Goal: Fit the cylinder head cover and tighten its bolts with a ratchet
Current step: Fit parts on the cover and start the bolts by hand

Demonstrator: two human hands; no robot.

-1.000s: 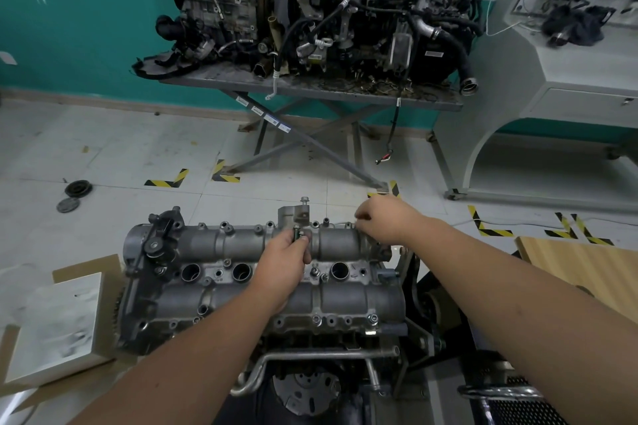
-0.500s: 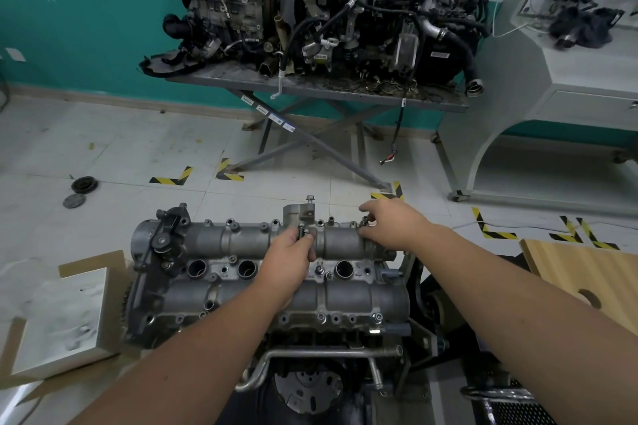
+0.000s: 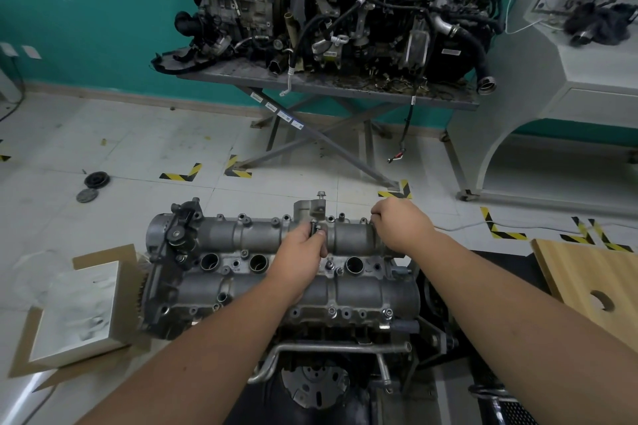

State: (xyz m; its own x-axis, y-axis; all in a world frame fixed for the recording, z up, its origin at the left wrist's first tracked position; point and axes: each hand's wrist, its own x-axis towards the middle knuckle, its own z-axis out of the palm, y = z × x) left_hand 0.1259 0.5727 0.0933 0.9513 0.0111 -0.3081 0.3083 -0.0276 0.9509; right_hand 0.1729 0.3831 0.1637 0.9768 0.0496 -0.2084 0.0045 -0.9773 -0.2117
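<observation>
The grey aluminium cylinder head cover (image 3: 241, 286) lies on the engine in front of me, with round plug holes along its middle. My left hand (image 3: 302, 252) rests on the cover's centre and pinches a small dark bolt (image 3: 315, 228) between thumb and fingers at the far camshaft tube. My right hand (image 3: 402, 229) is curled at the far right edge of the cover, fingertips on a bolt there that the fingers hide. Another bolt (image 3: 321, 196) stands up from a bracket at the back. No ratchet is in view.
A white box (image 3: 74, 310) on cardboard sits left of the engine. A wooden board (image 3: 593, 283) with a hole lies to the right. Behind stands a second engine (image 3: 345, 3) on a scissor table (image 3: 328, 86), and a white console (image 3: 569, 62) at the right.
Both hands have stayed at their bolts on the far side of the cover; the right hand's fingers have shifted slightly. My view has drifted a little.
</observation>
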